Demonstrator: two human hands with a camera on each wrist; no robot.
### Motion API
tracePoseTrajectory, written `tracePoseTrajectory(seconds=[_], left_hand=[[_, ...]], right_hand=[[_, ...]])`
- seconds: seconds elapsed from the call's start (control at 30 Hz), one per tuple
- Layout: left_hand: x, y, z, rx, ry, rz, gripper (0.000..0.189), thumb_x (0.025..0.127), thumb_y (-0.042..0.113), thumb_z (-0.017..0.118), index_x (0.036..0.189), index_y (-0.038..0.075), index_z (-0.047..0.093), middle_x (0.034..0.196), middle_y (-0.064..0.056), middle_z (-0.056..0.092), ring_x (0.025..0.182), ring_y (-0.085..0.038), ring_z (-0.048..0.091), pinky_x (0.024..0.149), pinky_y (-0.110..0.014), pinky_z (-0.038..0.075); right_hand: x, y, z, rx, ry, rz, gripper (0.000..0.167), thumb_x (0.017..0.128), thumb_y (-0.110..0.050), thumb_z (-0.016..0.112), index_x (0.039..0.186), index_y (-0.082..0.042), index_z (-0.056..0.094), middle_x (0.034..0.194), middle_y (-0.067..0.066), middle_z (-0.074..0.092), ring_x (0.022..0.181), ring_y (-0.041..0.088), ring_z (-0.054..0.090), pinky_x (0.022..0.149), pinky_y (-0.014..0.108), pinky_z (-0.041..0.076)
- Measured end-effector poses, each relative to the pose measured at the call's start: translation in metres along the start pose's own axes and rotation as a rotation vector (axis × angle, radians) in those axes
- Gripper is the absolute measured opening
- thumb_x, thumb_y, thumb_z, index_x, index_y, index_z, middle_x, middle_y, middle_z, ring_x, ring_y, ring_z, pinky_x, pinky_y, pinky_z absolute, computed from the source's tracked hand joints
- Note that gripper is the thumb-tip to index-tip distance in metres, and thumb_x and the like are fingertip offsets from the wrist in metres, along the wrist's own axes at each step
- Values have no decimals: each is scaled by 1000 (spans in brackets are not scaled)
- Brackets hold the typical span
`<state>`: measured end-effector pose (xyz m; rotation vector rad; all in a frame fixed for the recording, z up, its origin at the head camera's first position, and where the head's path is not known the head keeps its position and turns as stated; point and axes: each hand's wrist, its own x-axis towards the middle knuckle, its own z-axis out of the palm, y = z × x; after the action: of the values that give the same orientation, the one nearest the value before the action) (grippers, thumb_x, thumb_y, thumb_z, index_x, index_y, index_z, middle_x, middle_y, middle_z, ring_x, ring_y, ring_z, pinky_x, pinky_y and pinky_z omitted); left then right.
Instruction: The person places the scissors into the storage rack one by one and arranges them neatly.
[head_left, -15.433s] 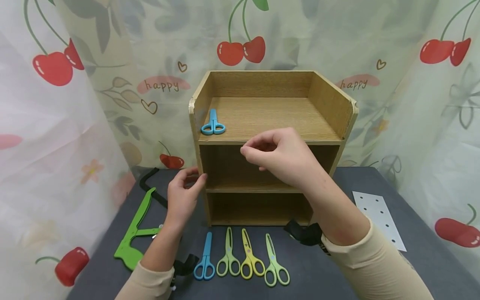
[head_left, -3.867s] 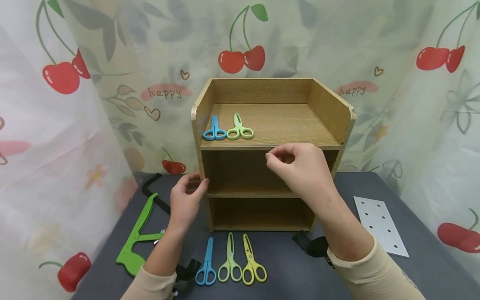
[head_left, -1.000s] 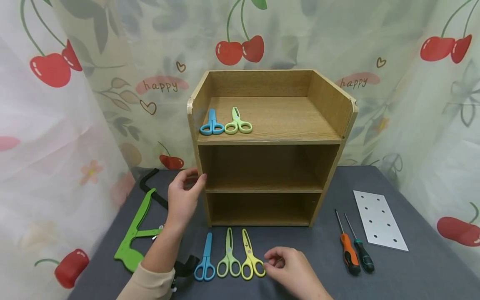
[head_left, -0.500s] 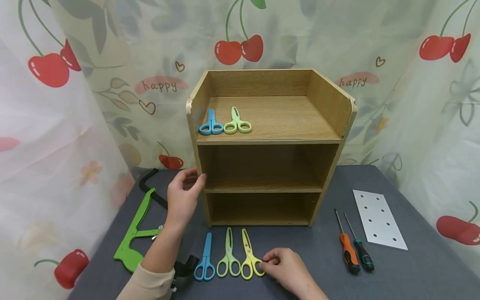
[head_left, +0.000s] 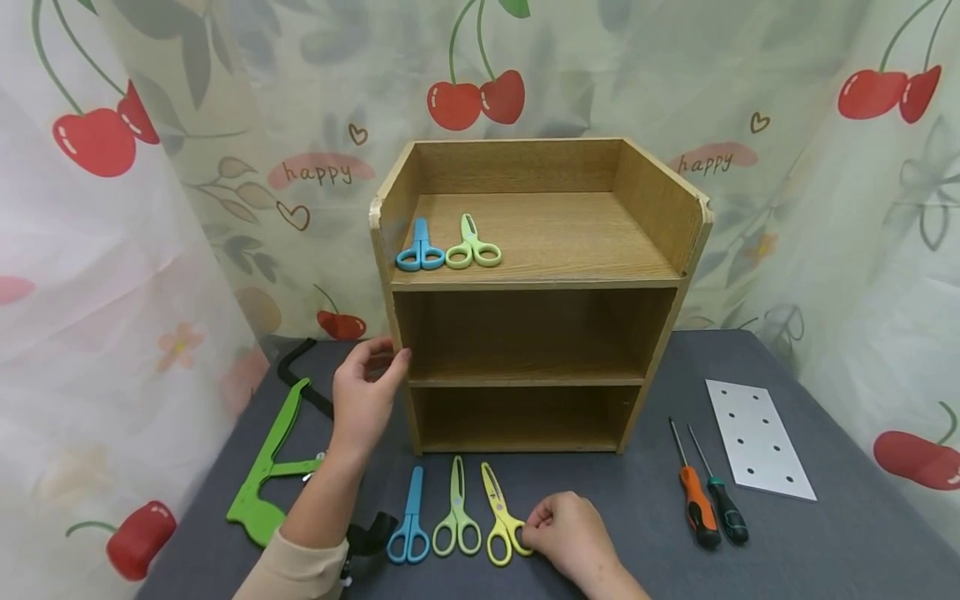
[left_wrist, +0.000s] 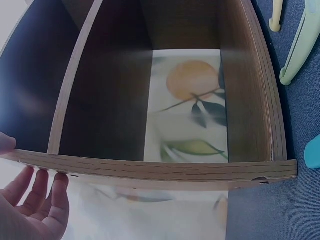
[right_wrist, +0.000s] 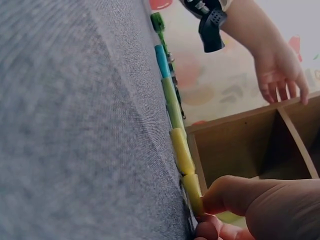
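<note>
My left hand (head_left: 363, 392) holds the left side panel of the small wooden shelf (head_left: 525, 379), thumb in front and fingers on the outer face. In the left wrist view the fingers (left_wrist: 55, 205) touch that panel. On the table my right hand (head_left: 570, 533) pinches the right handle loop of the yellow scissors (head_left: 498, 508), which lie slightly tilted. Left of them lie light green scissors (head_left: 457, 504) and blue scissors (head_left: 411, 517). On the top board sit another blue pair of scissors (head_left: 421, 247) and another light green pair of scissors (head_left: 471, 243).
A green-framed saw-like tool (head_left: 273, 475) and a bent black bar (head_left: 300, 367) lie on the left. At the right are an orange screwdriver (head_left: 697, 500), a dark green screwdriver (head_left: 724, 504) and a white plate with holes (head_left: 759, 437). Patterned curtains surround the dark table (head_left: 840, 550).
Over the longer span, a light green pair went from the table's row to the top board. In the last second my right hand took the yellow scissors' handle, and they shifted slightly.
</note>
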<state>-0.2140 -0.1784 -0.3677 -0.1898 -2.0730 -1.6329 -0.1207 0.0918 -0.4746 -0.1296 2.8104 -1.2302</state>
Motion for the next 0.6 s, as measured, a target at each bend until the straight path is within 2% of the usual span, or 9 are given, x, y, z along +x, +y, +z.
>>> tracePoseTrajectory(seconds=[0.3, 0.6], left_hand=[[1, -1, 1, 3, 4, 2, 32, 97, 24, 74, 123, 5, 69, 119, -9, 66, 104, -20, 63, 74, -23, 51], [-1, 1, 0, 8, 2, -4, 32, 97, 22, 73, 124, 4, 68, 120, -9, 66, 105, -20, 63, 74, -23, 51]], right_hand=[[-7, -8, -6, 20, 36, 56, 9, 67, -10, 75, 63, -16, 70, 58, -9, 60, 53, 10, 53, 53, 28, 43], [-21, -27, -30, 76, 2, 102, 6, 72, -12, 76, 69, -13, 71, 60, -6, 62, 56, 11, 55, 54, 29, 44]])
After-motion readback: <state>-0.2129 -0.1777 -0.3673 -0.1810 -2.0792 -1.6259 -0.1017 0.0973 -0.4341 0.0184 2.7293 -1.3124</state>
